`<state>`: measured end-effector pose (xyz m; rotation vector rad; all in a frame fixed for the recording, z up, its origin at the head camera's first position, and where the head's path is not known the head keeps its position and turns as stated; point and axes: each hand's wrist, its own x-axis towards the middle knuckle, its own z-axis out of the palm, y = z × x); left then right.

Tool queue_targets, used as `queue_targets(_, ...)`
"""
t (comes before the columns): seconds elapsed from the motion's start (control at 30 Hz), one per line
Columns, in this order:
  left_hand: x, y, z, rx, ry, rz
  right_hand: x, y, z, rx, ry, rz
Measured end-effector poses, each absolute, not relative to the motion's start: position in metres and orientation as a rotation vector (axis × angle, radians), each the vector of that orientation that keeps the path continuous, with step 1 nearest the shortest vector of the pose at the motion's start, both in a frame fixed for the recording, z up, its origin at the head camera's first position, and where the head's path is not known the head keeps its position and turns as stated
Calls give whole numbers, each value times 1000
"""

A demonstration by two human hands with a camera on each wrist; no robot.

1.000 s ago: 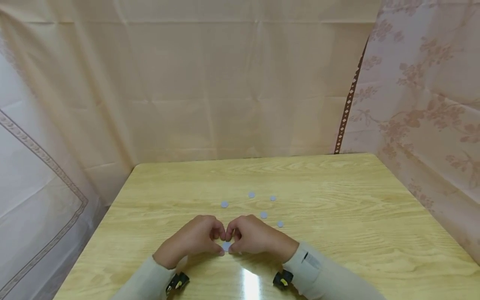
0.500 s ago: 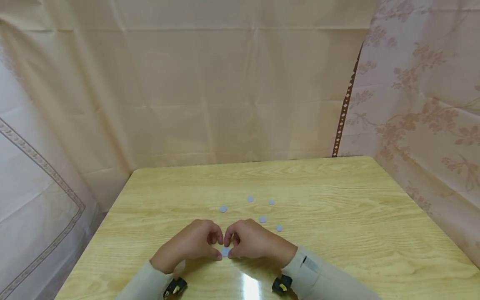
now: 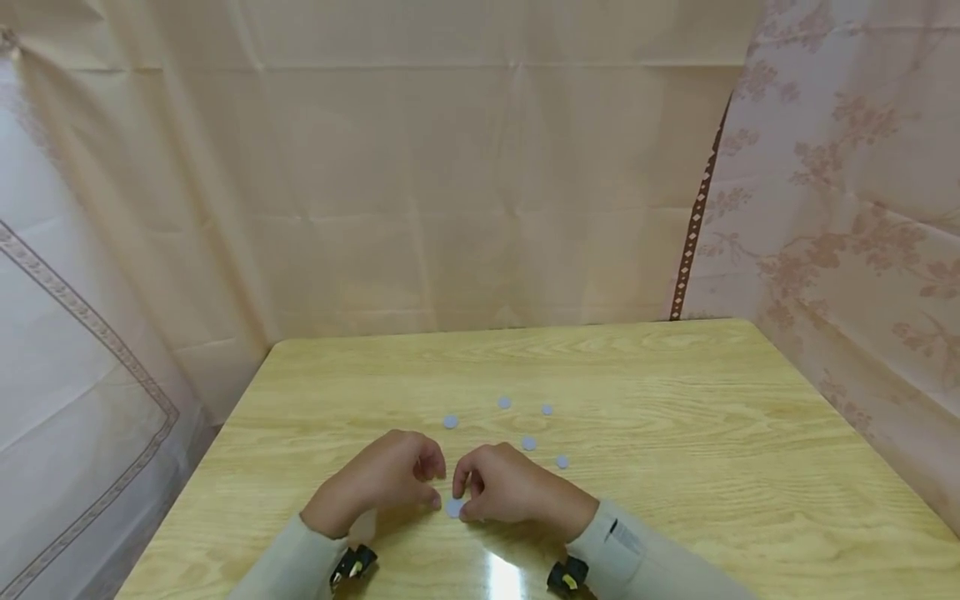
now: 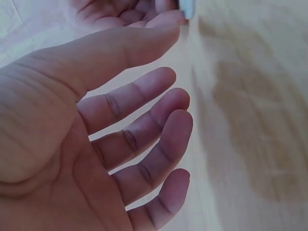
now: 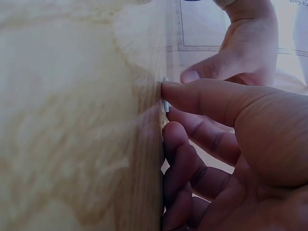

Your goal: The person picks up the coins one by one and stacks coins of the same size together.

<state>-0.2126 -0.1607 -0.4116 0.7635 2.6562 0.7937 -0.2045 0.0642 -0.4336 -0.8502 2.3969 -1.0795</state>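
Observation:
A pale grey round disc (image 3: 453, 507) lies near the front of the wooden table (image 3: 660, 400), between the two hands. My right hand (image 3: 513, 485) pinches it at its edge with thumb and index finger, low at the tabletop. In the right wrist view the disc (image 5: 166, 107) shows only as a thin pale edge beside the thumb. My left hand (image 3: 386, 477) is just left of the disc, apart from it. Its fingers (image 4: 163, 139) are loosely bent and hold nothing. Whether more than one disc sits in the pinch cannot be told.
Several similar pale discs lie scattered beyond the hands, among them a left one (image 3: 450, 422), a far one (image 3: 504, 403) and a near right one (image 3: 562, 462). A beige curtain (image 3: 450, 192) hangs behind the table, with patterned cloth (image 3: 847, 217) at the right.
The left hand has drawn away from the disc to the left, opening a gap between the hands. The right hand stays at the disc. The head view has shifted slightly.

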Motion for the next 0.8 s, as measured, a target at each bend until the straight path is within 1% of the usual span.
queue_targets(0.3, -222, -159, -394, 745, 2758, 820, -204, 64, -435, -834, 2407, -1076)
queue_targets(0.5, -235, -159, -383, 642, 2824, 849, -204, 65, -435, -837, 2389, -1087)
queue_targets(0.8, -248, -156, -379, 601, 2858, 890, -204, 65, -436, -849, 2396, -1088)
